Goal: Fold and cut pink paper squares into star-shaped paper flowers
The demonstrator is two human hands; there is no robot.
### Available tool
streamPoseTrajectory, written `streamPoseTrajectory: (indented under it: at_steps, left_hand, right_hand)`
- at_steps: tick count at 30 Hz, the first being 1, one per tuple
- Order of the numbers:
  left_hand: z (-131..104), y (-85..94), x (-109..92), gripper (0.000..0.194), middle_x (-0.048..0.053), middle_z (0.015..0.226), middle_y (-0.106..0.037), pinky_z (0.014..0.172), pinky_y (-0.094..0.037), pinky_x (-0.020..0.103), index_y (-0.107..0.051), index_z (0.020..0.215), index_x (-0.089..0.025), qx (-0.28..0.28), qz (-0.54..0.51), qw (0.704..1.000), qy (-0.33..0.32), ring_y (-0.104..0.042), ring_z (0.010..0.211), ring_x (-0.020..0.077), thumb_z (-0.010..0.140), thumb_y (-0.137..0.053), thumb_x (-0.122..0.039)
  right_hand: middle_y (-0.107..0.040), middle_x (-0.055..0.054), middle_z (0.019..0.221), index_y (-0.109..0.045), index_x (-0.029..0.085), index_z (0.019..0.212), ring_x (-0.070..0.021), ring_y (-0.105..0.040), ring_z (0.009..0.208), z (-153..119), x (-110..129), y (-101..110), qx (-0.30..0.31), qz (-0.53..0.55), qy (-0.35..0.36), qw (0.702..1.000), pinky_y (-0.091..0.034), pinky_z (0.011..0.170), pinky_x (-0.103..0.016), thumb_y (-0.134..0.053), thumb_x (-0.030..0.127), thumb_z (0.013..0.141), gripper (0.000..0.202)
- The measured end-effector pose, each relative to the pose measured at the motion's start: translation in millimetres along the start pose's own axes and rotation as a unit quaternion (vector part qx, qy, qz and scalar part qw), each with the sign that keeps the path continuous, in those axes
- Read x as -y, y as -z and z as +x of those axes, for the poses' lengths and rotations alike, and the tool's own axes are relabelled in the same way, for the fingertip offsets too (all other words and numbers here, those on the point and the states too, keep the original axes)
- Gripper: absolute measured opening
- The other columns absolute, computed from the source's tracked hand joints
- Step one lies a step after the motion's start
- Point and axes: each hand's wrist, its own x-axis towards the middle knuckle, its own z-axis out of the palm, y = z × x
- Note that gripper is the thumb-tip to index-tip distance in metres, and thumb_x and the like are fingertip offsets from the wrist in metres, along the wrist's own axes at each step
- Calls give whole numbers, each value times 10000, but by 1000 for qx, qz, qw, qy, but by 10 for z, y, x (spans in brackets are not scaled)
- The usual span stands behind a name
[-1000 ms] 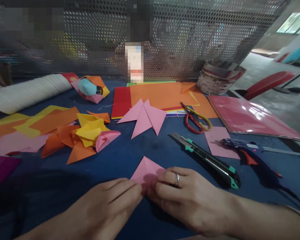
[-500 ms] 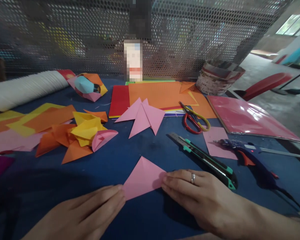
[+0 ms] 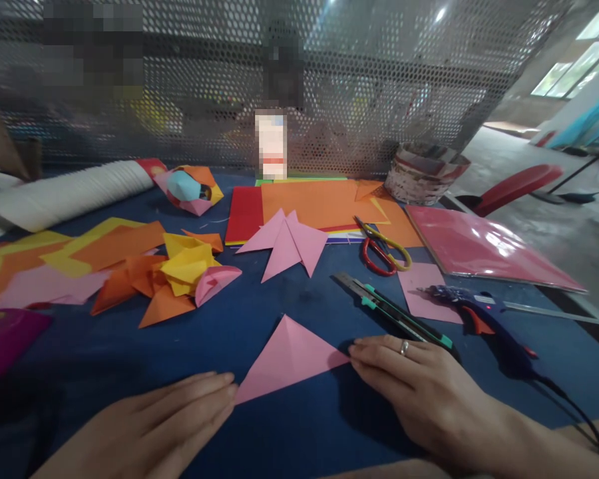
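Pink triangle (image 3: 289, 362), cutter (image 3: 395, 310) (partly behind right hand (image 3: 429, 389))

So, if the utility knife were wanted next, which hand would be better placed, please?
Probably the right hand, at the right corner of the folded pink paper and beside the utility knife; the left hand is at the left corner, farther away.

The pink paper (image 3: 290, 359) hides its own underside, the right hand (image 3: 424, 379) covers part of the utility knife (image 3: 387, 308), the bottom edge cuts the arm (image 3: 74, 456) behind the left hand (image 3: 177, 412), the left edge crops a purple object (image 3: 14, 336) (its kind unclear), and coarse pixelation masks a pale item (image 3: 271, 143) at the mesh panel (image 3: 339, 106).
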Motion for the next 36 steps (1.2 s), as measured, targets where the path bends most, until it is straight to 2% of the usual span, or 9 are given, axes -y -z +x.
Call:
streamPoseTrajectory:
  at_steps: [3, 5, 9, 13, 16, 22, 26, 29, 36]
  left_hand:
    - [117, 10, 22, 309, -8, 1072, -694, 1072, -282, 185, -609, 1093, -182, -44, -14, 998, -36, -586, 1064, 106, 917, -366, -254]
    - [213, 21, 28, 300, -5, 983, -713, 1049, -323, 198, -640, 993, -191, -62, -27, 997, -35, -620, 977, 121, 915, -363, -277]
    - [388, 85, 42, 295, 13, 960, -705, 904, -457, 213, -637, 870, -203, -60, -68, 996, 14, -632, 936, 138, 866, -348, -142]
    - [493, 198, 101, 330, -6, 973, -685, 819, -467, 155, -595, 869, -218, -79, -116, 989, 46, -626, 922, 108, 771, -344, -27]
    - [542, 272, 151, 359, -10, 1012, -665, 775, -465, 134, -557, 952, -241, -61, -139, 986, 65, -621, 932, 95, 792, -331, -13]
    - [708, 279, 177, 337, -32, 1124, -618, 866, -454, 115, -480, 1081, -274, -18, -181, 973, 146, -588, 1050, 80, 856, -363, -51]
    - [834, 259, 106, 267, -57, 1126, -617, 804, -502, 120, -457, 1131, -323, -39, -253, 937, 237, -610, 1007, 84, 906, -423, -183]
    - [880, 247, 41, 272, -30, 1176, -595, 768, -541, 166, -444, 1176, -334, -41, -300, 902, 308, -641, 925, 101, 906, -462, -299]
    - [982, 130, -19, 625, 46, 1222, -537, 773, -551, 268, -360, 1272, -287, 3, -394, 868, 302, -591, 1008, 174, 730, -670, -257]
  right_hand:
    - [-685, -49, 929, -649, 160, 877, -153, -633, 854, 102, 40, -44, -36, 23, -46, 998, -537, 729, -267, -339, 5, 817, 352]
    - [-661, -54, 957, -627, 161, 919, -150, -618, 850, 226, 86, -71, -53, 45, -86, 994, -525, 728, -275, -358, 26, 832, 313]
    - [-618, -63, 935, -582, 168, 1032, -213, -602, 835, 527, 179, -99, 22, 43, -169, 984, -519, 732, -395, -486, 200, 883, 180]
    - [-625, -72, 936, -570, 171, 1057, -282, -604, 858, 707, 210, -116, 82, 29, -230, 969, -499, 747, -492, -639, 403, 807, 347]
    - [-641, -63, 971, -544, 187, 1097, -270, -611, 876, 710, 191, -152, 67, 64, -212, 973, -494, 764, -462, -684, 380, 778, 398]
    - [-656, -4, 924, -505, 233, 1139, -174, -610, 822, 572, 69, -260, 9, 141, -164, 976, -486, 739, -301, -656, 64, 745, 454]
    - [-657, -14, 835, -579, 210, 1014, -140, -594, 739, 538, -7, -252, -84, 167, -34, 982, -471, 675, -252, -531, 103, 868, 187]
    - [-661, -14, 790, -605, 195, 882, -119, -599, 697, 542, -29, -226, -154, 142, 5, 978, -469, 653, -229, -465, 61, 880, 193]
    - [-684, -18, 767, -617, 169, 804, -128, -630, 706, 544, 22, -241, -163, 113, 65, 978, -490, 683, -252, -424, 114, 934, 239]
